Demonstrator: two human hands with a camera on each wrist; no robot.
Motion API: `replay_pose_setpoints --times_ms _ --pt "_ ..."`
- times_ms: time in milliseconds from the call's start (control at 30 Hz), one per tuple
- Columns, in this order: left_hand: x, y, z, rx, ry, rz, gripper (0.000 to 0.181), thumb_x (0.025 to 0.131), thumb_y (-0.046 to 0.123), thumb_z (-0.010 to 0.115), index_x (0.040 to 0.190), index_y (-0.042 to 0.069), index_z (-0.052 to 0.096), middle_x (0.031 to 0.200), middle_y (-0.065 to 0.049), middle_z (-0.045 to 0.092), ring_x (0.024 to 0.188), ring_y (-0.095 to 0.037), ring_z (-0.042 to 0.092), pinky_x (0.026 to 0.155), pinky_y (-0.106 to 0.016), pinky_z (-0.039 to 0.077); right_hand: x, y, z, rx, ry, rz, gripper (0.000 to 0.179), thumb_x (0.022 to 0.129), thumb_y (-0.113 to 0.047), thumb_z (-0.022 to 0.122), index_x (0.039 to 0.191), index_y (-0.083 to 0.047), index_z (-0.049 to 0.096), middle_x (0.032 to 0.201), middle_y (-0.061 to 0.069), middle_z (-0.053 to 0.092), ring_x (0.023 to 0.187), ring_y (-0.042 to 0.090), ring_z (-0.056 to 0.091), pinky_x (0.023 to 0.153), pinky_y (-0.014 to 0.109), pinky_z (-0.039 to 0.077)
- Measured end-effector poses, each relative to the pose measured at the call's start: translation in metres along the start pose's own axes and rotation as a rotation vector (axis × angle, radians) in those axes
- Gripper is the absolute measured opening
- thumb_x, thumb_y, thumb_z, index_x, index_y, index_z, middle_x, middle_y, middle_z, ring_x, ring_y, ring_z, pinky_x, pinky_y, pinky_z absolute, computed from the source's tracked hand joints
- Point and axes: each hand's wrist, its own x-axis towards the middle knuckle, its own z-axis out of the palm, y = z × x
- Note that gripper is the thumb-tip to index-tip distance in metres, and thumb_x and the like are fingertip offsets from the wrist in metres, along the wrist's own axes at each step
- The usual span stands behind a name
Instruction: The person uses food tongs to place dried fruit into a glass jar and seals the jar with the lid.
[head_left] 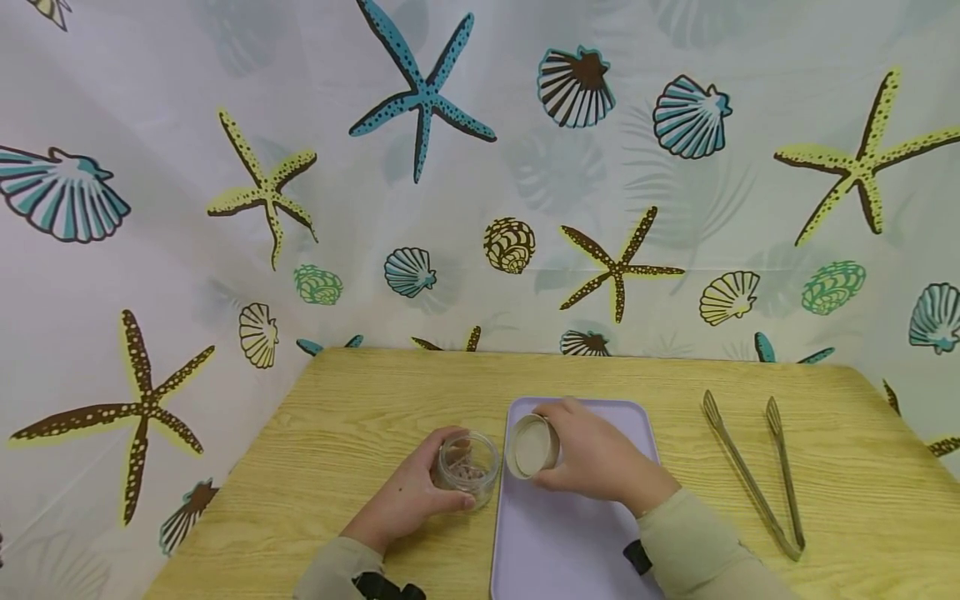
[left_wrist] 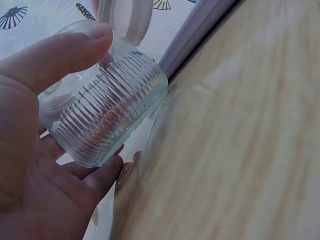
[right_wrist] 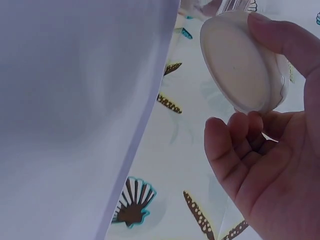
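Note:
A clear glass jar (head_left: 468, 471) with ribbed sides (left_wrist: 112, 107) stands just left of the tray, its mouth uncovered and some brownish pieces inside. My left hand (head_left: 412, 492) grips it, thumb on the near side and fingers round the far side. Over the upper part of the tray, my right hand (head_left: 592, 454) holds a round off-white lid (head_left: 531, 447) by its edge. The lid (right_wrist: 240, 62) is tipped on its side, with its flat round face turned away from the palm. Lid and jar are close together.
A lilac tray (head_left: 562, 542) lies on the wood-grain table (head_left: 360, 392), under the right hand and forearm. To its right rest metal tongs (head_left: 757, 492), spread apart. A cloth with starfish and shells (head_left: 480, 183) hangs behind the table.

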Motion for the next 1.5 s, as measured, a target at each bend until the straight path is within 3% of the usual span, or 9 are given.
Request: replay_pose_setpoints --times_ms 233,567,833,1033,1300,1500 --pt "0.001 -0.001 0.001 -0.017 0.002 0.01 0.096 0.074 0.024 0.092 0.153 0.025 0.039 0.146 -0.003 0.049 0.132 -0.025 0.047 0.109 -0.05 0.034 0.009 -0.012 0.004 0.051 -0.022 -0.025 0.08 0.071 -0.034 0.088 0.138 -0.009 0.053 0.117 0.002 0.055 0.09 0.013 0.056 0.076 0.035 0.05" --pt "0.0 -0.002 0.001 0.017 0.015 0.015 0.095 0.072 0.027 0.092 0.151 0.031 0.041 0.148 -0.002 0.044 0.131 -0.027 0.046 0.108 -0.051 0.035 0.023 -0.028 0.012 0.241 -0.108 -0.058 0.083 0.079 -0.029 0.086 0.148 -0.01 0.043 0.133 0.0 0.057 0.109 0.016 0.064 0.082 0.03 0.053" --pt "-0.001 -0.001 0.0 -0.018 -0.001 -0.016 0.097 0.074 0.027 0.091 0.153 0.025 0.036 0.147 -0.004 0.044 0.131 -0.026 0.045 0.109 -0.052 0.034 0.032 -0.041 0.025 0.074 -0.09 -0.173 0.082 0.08 -0.033 0.084 0.151 -0.023 0.044 0.14 -0.003 0.049 0.11 0.012 0.055 0.087 0.031 0.051" --pt "-0.002 0.004 0.0 -0.051 -0.03 0.005 0.097 0.075 0.023 0.09 0.155 0.021 0.034 0.148 -0.006 0.044 0.132 -0.026 0.045 0.111 -0.051 0.031 0.035 -0.041 0.029 0.001 -0.089 -0.231 0.082 0.081 -0.032 0.084 0.152 -0.02 0.044 0.146 -0.004 0.049 0.118 0.014 0.052 0.092 0.032 0.049" --pt "-0.003 0.004 -0.001 -0.079 -0.07 -0.009 0.103 0.077 0.027 0.09 0.158 0.017 0.027 0.153 -0.009 0.039 0.133 -0.029 0.044 0.11 -0.05 0.031 0.04 -0.041 0.026 -0.067 -0.179 -0.329 0.077 0.086 -0.029 0.081 0.153 -0.031 0.045 0.153 -0.006 0.044 0.13 0.021 0.047 0.097 0.036 0.048" --pt "0.0 0.0 0.001 -0.08 -0.064 -0.001 0.103 0.077 0.028 0.09 0.158 0.02 0.027 0.153 -0.009 0.039 0.133 -0.029 0.044 0.11 -0.05 0.033 0.042 -0.046 0.024 -0.097 -0.18 -0.303 0.075 0.084 -0.031 0.081 0.152 -0.026 0.049 0.144 -0.001 0.051 0.12 0.018 0.053 0.091 0.033 0.05"
